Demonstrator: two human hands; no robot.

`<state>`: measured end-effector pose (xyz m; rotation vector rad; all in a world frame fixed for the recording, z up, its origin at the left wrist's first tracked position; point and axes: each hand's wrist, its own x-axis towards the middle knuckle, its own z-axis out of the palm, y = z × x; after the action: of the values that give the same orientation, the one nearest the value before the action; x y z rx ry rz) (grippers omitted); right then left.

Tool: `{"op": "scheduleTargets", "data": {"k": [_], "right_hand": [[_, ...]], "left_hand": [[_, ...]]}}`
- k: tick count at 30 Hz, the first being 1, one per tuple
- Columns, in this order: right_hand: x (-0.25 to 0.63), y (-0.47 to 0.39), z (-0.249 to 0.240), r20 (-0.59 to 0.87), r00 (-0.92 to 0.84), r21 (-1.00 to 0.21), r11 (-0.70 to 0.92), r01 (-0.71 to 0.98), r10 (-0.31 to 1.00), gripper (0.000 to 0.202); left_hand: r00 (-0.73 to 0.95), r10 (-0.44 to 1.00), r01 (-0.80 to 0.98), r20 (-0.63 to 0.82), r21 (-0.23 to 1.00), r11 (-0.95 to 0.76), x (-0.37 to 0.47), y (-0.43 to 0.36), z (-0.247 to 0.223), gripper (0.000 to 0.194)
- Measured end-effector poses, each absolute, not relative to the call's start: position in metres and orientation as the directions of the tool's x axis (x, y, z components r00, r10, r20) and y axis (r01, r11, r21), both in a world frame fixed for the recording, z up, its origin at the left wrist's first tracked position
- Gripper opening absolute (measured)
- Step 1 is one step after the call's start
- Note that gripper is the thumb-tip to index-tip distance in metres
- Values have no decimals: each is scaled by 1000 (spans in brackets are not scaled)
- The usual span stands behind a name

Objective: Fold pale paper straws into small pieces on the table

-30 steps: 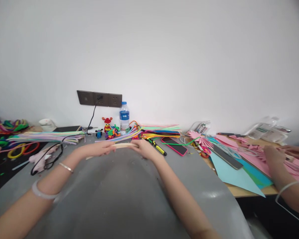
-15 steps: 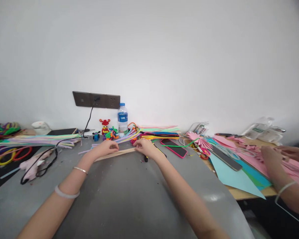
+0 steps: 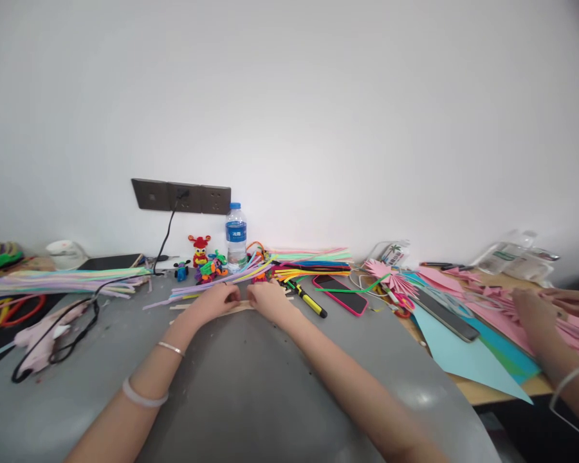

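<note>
Thin beige strips (image 3: 242,307) lie low over the grey table (image 3: 231,399), spanning the gap between my two hands. My left hand (image 3: 216,301) has its fingers curled closed at their left part, and loose ends poke out past it. Close by on the right, my right hand (image 3: 268,299) is pinched closed on the same strips; its fingertips are partly hidden. Just right of that hand lies a yellow and black tool (image 3: 311,302), perhaps a utility knife. Behind both hands are bundles of coloured pipe cleaners (image 3: 318,266).
A water bottle (image 3: 236,238) and small fuzzy figures (image 3: 200,252) stand by the wall. At left lie a pink glue gun (image 3: 48,331) with its black cord and more pipe cleaners. A pink-edged phone (image 3: 341,296) lies right; beyond, another person's hands (image 3: 535,315) handle pink paper.
My hands have come closer together and slightly nearer to me, with the strips between them. The yellow and black tool, mostly hidden before, now shows. The view has shifted a little.
</note>
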<state>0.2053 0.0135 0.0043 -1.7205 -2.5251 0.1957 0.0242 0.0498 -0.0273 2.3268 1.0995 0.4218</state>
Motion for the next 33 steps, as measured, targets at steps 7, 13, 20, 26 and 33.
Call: {"op": "scheduleTargets", "data": {"k": [7, 13, 20, 26, 33], "right_hand": [[192, 11, 1, -48, -413, -232, 392, 890, 910, 13], [195, 16, 8, -13, -432, -299, 408, 862, 902, 13], [230, 50, 24, 33, -407, -913, 194, 359, 913, 16], [233, 61, 3, -145, -576, -940, -294, -174, 805, 34], [215, 57, -11, 41, -480, -877, -198, -437, 876, 29]], "left_hand": [[559, 797, 566, 227, 598, -567, 18, 46, -23, 8], [596, 772, 510, 222, 638, -577, 18, 40, -17, 20], [354, 865, 539, 355, 678, -500, 19, 38, -13, 26], [146, 972, 116, 184, 973, -201, 27, 36, -10, 40], [221, 975, -260, -30, 962, 89, 44, 27, -9, 45]]}}
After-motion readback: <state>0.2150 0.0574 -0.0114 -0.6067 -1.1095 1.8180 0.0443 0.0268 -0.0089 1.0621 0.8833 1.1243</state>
